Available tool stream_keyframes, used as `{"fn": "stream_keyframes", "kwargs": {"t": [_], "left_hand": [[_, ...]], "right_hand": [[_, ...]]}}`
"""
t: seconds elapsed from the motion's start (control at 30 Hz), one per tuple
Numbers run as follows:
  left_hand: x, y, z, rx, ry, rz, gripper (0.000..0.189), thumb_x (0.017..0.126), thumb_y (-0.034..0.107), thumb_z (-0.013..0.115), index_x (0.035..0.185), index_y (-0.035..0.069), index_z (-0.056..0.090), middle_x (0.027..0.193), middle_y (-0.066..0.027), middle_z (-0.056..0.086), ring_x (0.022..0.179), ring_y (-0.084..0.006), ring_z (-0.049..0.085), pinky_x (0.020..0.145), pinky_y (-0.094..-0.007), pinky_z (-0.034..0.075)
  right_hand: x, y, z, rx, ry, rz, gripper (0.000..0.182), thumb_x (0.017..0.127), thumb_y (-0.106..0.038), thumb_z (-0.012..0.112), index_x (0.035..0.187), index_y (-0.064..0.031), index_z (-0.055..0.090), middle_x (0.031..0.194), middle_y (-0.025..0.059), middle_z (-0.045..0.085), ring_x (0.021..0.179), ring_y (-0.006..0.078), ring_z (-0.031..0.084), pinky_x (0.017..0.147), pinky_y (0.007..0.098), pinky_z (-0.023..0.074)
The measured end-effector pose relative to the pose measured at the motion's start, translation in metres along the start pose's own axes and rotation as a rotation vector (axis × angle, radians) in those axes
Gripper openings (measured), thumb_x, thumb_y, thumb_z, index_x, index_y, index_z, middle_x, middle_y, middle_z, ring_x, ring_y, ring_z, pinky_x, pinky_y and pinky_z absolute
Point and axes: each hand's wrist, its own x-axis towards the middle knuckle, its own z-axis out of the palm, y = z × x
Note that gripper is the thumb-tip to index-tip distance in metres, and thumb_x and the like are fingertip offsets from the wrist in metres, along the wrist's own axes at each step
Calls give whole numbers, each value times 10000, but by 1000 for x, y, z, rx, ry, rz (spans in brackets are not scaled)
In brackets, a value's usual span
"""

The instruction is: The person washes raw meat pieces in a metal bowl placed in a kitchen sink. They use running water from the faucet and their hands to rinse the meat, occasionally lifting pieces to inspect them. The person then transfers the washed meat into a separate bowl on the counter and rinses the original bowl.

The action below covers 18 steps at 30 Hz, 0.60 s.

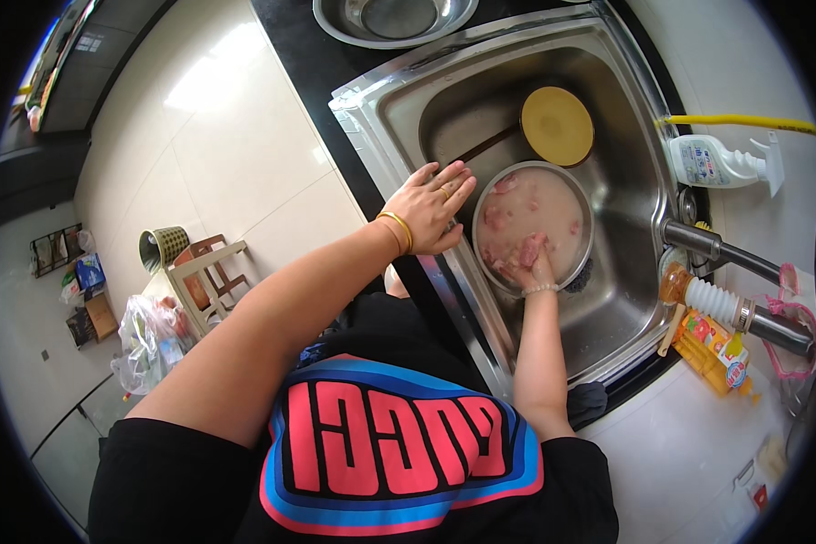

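Note:
A round metal bowl (588,224) stands in the stainless steel sink (625,272), filled with cloudy pinkish water and pieces of raw meat. Inside it is my right hand (536,272), wearing a beaded bracelet and holding a piece of raw meat (534,249); its fingers are partly under the water. My left hand (435,207), with a gold bangle and a ring, is palm down over the sink's near left rim, left of the bowl, with nothing in it. Touching or close behind the bowl is a round yellow dish or pan (557,126), with a dark handle or stick beside it.
Another metal basin (398,17) sits on the black counter beyond the sink. Along the right side are a white spray bottle (714,161), the faucet (693,238), a corrugated white hose (714,301) and an orange detergent bottle (714,353). A stool (207,279) stands at left.

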Motion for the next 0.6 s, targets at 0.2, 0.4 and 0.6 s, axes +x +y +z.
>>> {"fn": "stream_keyframes", "kwargs": {"t": [0.2,0.4,0.6], "left_hand": [[0,0,-1,2,-4,-3,643,726,297,482,1263,-14,313,1281,-161,384,1251,-258,277,1011,-416,213],[-1,0,-1,0,-7,-9,647,726,295,482,1266,-16,308,1279,-165,385,1252,-259,275,1011,-416,212],[-1,-1,1,-13,7,-1,647,729,301,478,1266,-17,308,1282,-165,382,1255,-257,270,1013,-413,209]], "right_hand": [[-10,-2,0,124,-415,85,502,820,-547,384,817,-72,546,471,7,392,337,93,236,350,226,192],[-15,-13,11,-39,64,10,398,872,-416,413,865,-43,553,540,17,458,373,96,317,367,226,261],[2,-32,-9,-465,333,-359,240,772,-103,601,999,-32,566,701,60,554,613,142,536,536,255,441]]}}
